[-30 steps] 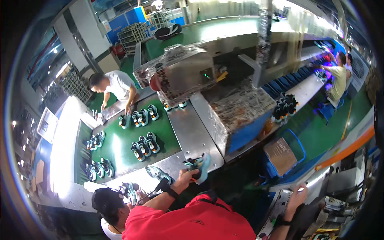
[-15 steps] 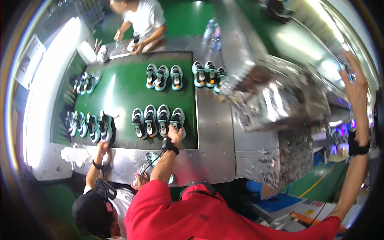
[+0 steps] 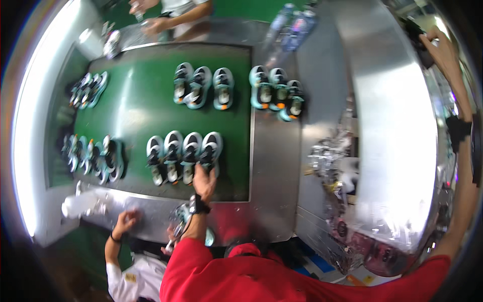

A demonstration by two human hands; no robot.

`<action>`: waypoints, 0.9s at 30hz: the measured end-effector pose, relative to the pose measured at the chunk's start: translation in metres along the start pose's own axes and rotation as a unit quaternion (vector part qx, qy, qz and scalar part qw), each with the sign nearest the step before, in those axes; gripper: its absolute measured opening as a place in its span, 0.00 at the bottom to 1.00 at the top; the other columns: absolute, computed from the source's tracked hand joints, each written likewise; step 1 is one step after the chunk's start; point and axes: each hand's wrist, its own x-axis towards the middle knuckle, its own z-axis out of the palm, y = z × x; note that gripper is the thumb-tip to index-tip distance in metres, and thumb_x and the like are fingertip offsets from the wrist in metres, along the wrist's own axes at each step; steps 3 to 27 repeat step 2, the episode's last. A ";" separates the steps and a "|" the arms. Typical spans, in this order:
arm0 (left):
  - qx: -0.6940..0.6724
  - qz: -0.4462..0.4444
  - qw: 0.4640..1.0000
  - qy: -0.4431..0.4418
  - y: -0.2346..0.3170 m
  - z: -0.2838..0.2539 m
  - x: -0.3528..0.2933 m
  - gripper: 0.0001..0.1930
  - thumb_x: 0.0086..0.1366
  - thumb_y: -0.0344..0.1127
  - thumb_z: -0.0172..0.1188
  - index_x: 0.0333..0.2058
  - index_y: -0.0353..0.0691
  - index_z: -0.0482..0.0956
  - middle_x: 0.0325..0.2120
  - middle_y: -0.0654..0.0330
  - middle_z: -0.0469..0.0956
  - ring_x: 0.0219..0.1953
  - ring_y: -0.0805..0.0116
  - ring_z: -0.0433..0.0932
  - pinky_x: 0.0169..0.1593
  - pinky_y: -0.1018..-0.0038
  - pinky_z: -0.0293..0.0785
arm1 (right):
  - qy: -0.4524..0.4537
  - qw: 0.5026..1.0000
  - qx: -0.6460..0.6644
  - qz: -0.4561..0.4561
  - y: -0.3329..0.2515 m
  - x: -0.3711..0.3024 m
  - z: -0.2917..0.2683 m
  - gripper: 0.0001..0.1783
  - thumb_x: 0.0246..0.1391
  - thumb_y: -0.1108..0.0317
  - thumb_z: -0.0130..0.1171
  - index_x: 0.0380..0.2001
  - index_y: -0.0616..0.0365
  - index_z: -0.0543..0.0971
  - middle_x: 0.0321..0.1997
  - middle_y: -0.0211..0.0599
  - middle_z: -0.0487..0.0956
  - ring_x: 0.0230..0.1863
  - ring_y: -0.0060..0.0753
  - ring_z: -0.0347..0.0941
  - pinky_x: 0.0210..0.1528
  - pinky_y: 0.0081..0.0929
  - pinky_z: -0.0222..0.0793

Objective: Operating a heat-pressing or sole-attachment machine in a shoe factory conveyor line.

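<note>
My left hand point(image 3: 205, 182) is closed around the heel of a black, white and mint-green sneaker point(image 3: 210, 151), the rightmost in a near row on the green conveyor belt point(image 3: 136, 113). Beside it in that row stand more sneakers point(image 3: 172, 153) of the same kind, toes pointing away. At the upper right my right hand point(image 3: 440, 48) is raised, its bent fingers against a dark thing point(image 3: 418, 39) whose kind I cannot make out. Between my two arms, farther off, three sneakers point(image 3: 276, 88) stand on the metal edge of the belt table.
Other sneakers stand at the far middle point(image 3: 203, 85) and the left side point(image 3: 95, 153) of the belt. A co-worker's hand point(image 3: 127, 221) hovers at the near left edge; another person point(image 3: 183, 15) works opposite. Plastic bottles point(image 3: 297, 30) lie far right. A bright metal panel point(image 3: 392, 151) rises at right.
My right hand has moved up to the dark thing. My left hand stays at the rightmost sneaker. The co-worker's hand has drawn back from the left sneakers. The whole view has shifted.
</note>
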 end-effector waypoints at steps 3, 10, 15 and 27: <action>-0.034 0.055 0.998 -0.008 -0.005 0.012 0.009 0.25 0.59 0.34 0.63 0.52 0.32 0.66 0.45 0.43 0.77 0.48 0.48 0.77 0.53 0.63 0.72 | -0.024 0.990 0.116 0.072 0.023 -0.012 0.033 0.27 0.53 0.48 0.62 0.47 0.57 0.77 0.50 0.47 0.79 0.53 0.37 0.74 0.55 0.28 0.65; -0.034 0.055 0.998 -0.008 -0.005 0.012 0.009 0.25 0.59 0.34 0.63 0.52 0.32 0.66 0.45 0.43 0.77 0.48 0.48 0.77 0.53 0.63 0.72 | -0.024 0.990 0.116 0.072 0.023 -0.012 0.033 0.27 0.53 0.48 0.62 0.47 0.57 0.77 0.50 0.47 0.79 0.53 0.37 0.74 0.55 0.28 0.65; -0.034 0.055 0.998 -0.008 -0.005 0.012 0.009 0.25 0.59 0.34 0.63 0.52 0.32 0.66 0.45 0.43 0.77 0.48 0.48 0.77 0.53 0.63 0.72 | -0.024 0.990 0.116 0.072 0.023 -0.012 0.033 0.27 0.53 0.48 0.62 0.47 0.57 0.77 0.50 0.47 0.79 0.53 0.37 0.74 0.55 0.28 0.65; -0.034 0.055 0.998 -0.008 -0.005 0.012 0.009 0.25 0.59 0.34 0.63 0.52 0.32 0.66 0.45 0.43 0.77 0.48 0.48 0.77 0.53 0.63 0.72 | -0.024 0.990 0.116 0.072 0.023 -0.012 0.033 0.27 0.53 0.48 0.62 0.47 0.57 0.77 0.50 0.47 0.79 0.53 0.37 0.74 0.55 0.28 0.65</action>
